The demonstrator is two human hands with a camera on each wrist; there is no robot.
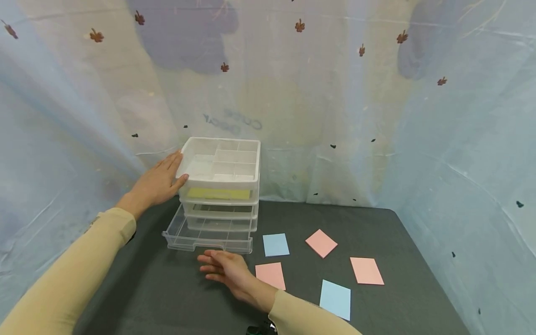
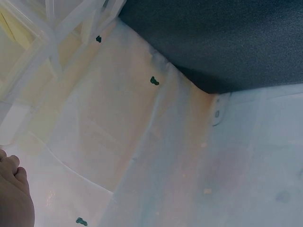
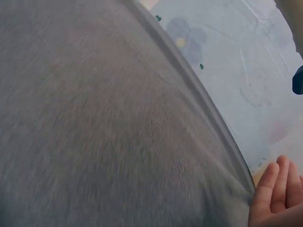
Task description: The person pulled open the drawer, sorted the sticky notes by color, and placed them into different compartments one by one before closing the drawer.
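A white and clear plastic drawer unit (image 1: 258, 177) with a compartmented top stands at the back left of the table. Its transparent bottom drawer (image 1: 209, 244) is pulled out toward me. Something yellow (image 1: 218, 193) shows through the front of an upper drawer. My left hand (image 1: 161, 179) rests against the unit's upper left side, fingers straight and thumb by the front corner. Just in front of the bottom drawer is my right hand (image 1: 230, 274), palm turned left, with loosely extended fingers and nothing in them. The right wrist view catches only its fingers (image 3: 280, 189) at the lower right.
Several square paper notes lie to the right on the dark table (image 1: 402, 246): a blue note (image 1: 276, 245) and a pink note (image 1: 271, 275) near my right hand, others such as a blue note (image 1: 335, 300) farther right. A patterned curtain (image 1: 293, 102) surrounds the table's back and sides.
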